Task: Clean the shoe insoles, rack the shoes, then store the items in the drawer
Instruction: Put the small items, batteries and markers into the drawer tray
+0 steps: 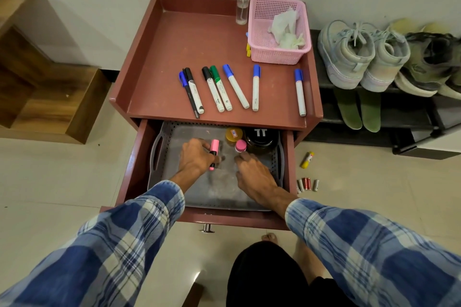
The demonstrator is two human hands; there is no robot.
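The maroon cabinet's drawer [224,218] is pulled open with a grey tray [219,194] inside. My left hand [194,157] is in the tray and grips a pink highlighter [213,149]. My right hand [254,174] reaches in beside it, fingertips at a small pink-capped bottle [240,146]; whether it holds the bottle is unclear. A yellow-lidded jar [234,135] and a black jar [262,138] stand at the tray's back. Several markers [217,88] lie on the cabinet top. Grey sneakers [359,55] sit on the rack with green insoles [356,109] below.
A pink basket [294,57] with crumpled wipes and a clear spray bottle [242,2] stand at the cabinet's back right. On the floor right of the drawer lie a yellow tube [307,160] and several batteries [308,184]. Olive shoes [434,62] share the rack. Wooden steps [37,77] are left.
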